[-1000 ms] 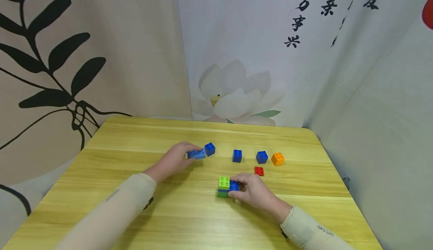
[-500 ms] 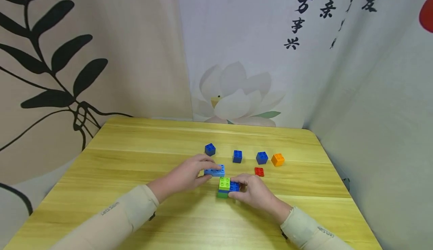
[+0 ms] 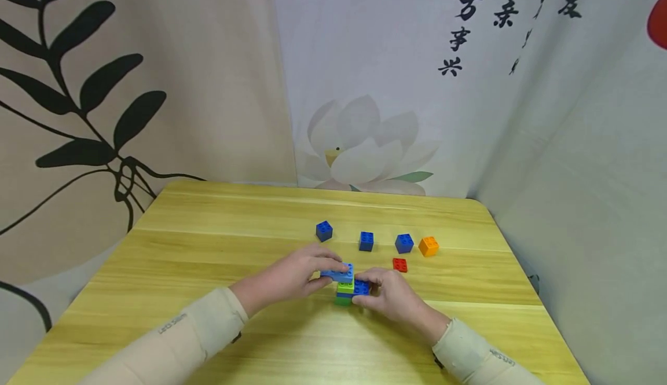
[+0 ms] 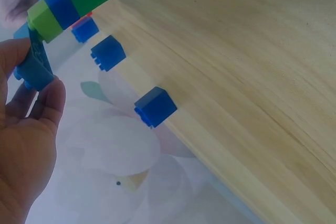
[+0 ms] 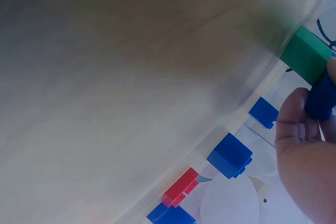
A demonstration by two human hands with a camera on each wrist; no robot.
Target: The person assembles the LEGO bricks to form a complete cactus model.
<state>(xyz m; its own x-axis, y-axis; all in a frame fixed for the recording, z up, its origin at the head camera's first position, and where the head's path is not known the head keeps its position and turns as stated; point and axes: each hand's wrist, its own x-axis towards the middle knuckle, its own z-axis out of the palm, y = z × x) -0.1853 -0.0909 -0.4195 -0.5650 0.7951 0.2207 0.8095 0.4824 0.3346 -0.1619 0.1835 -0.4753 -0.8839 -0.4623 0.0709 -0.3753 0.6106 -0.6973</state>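
Observation:
In the head view my left hand point(image 3: 292, 278) pinches a long light blue brick point(image 3: 339, 272) between thumb and fingers, over the lime brick point(image 3: 345, 287) on top of a small stack. In the left wrist view the light blue brick point(image 4: 38, 67) sits tilted at the studded end of the lime brick point(image 4: 44, 20). My right hand point(image 3: 393, 298) grips the stack's blue brick point(image 3: 361, 287) from the right. Below that blue layer is a green brick point(image 3: 343, 301), also visible in the right wrist view as a green block point(image 5: 305, 55).
Behind the hands stand three loose blue bricks, at left point(image 3: 324, 231), centre point(image 3: 366, 241) and right point(image 3: 404, 244). An orange brick point(image 3: 429, 246) is beside the right one, with a flat red brick point(image 3: 400, 265) nearer. The wooden table point(image 3: 234, 211) ends at a printed curtain point(image 3: 365, 84).
My left hand has carried the light blue brick from beside the left loose blue brick, right and nearer, to over the lime brick. The right hand has kept its grip on the stack.

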